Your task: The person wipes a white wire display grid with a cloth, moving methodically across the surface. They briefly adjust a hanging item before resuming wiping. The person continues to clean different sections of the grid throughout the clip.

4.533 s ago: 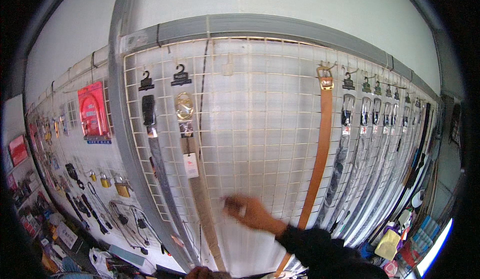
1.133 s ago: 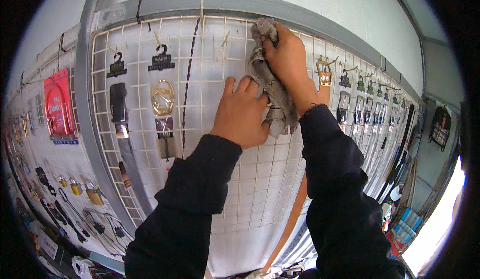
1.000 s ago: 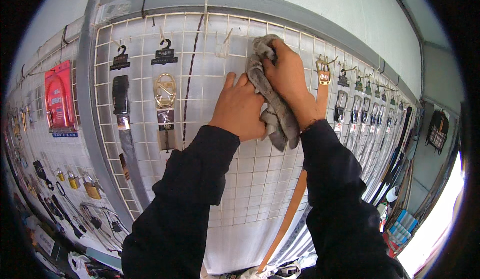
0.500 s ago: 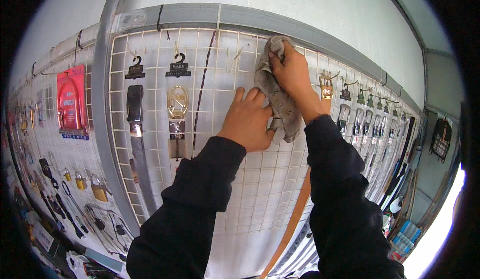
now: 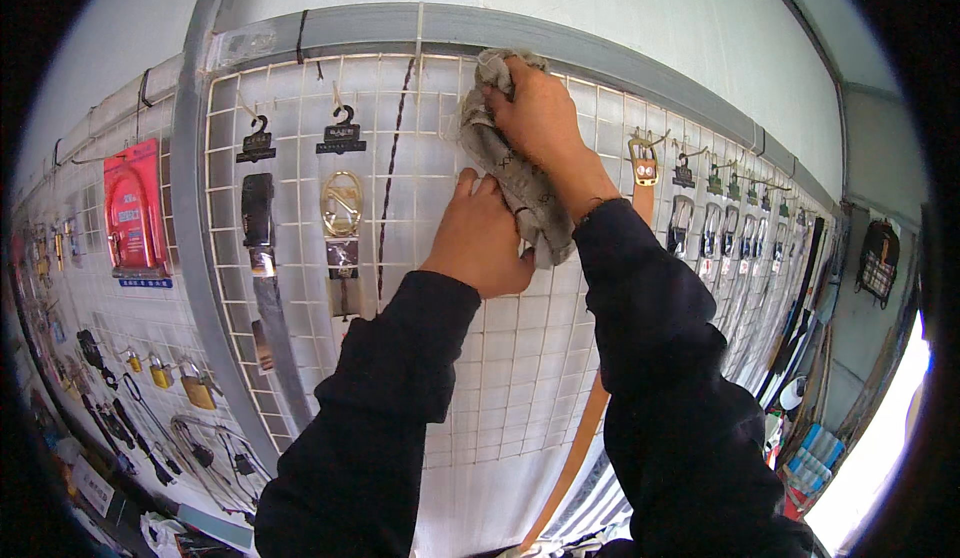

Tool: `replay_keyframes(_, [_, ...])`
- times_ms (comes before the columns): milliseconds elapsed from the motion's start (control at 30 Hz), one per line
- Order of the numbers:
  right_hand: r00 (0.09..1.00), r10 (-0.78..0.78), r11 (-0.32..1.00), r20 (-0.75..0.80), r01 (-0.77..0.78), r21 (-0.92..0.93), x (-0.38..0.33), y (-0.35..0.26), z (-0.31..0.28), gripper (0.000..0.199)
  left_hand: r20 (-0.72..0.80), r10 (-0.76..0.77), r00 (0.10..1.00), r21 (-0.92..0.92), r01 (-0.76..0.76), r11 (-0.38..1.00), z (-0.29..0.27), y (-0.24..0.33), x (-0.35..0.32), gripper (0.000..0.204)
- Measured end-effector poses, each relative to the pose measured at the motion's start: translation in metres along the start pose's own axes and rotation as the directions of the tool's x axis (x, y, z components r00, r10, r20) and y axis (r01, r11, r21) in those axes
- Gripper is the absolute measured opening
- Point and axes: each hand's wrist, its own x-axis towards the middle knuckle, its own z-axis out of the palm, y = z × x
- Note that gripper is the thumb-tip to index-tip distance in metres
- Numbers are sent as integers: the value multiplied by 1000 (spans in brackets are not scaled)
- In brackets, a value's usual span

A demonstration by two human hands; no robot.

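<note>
A grey patterned cloth is bunched against the top of a white wire grid panel. My right hand is closed round its upper part, pressing it near the top wires. The lower end of the cloth hangs below my right wrist. Lower and to the left, my left hand rests on the grid with its fingers bent at the wires; its thumb is beside the cloth's hanging end, and the fingertips are partly hidden. A tan belt with a gold buckle hangs just right of my right forearm.
Two packaged belts, one with a black buckle and one with a gold buckle, hang to the left. A dark braided cord runs down the grid. Several belts hang at right. Padlocks and a red package hang beyond the grey post.
The cloth and both hands have shifted left in the picture, as has the whole panel from a slight view shift. The cloth remains in my right hand, slightly nearer the cord.
</note>
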Motion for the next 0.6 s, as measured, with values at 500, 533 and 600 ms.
replay_keyframes(500, [997,-10,969,79,29,-247,-20,11,-30,23,-1,14,1000,62,-13,998,-2,5,2,32])
replay_keyframes(533, [997,-32,965,77,51,-259,-16,8,-27,24,10,9,1000,52,-9,999,-2,5,2,31])
replay_keyframes(600, [989,51,972,139,-17,-232,-5,-1,-23,26,32,3,999,53,-4,999,0,4,0,32])
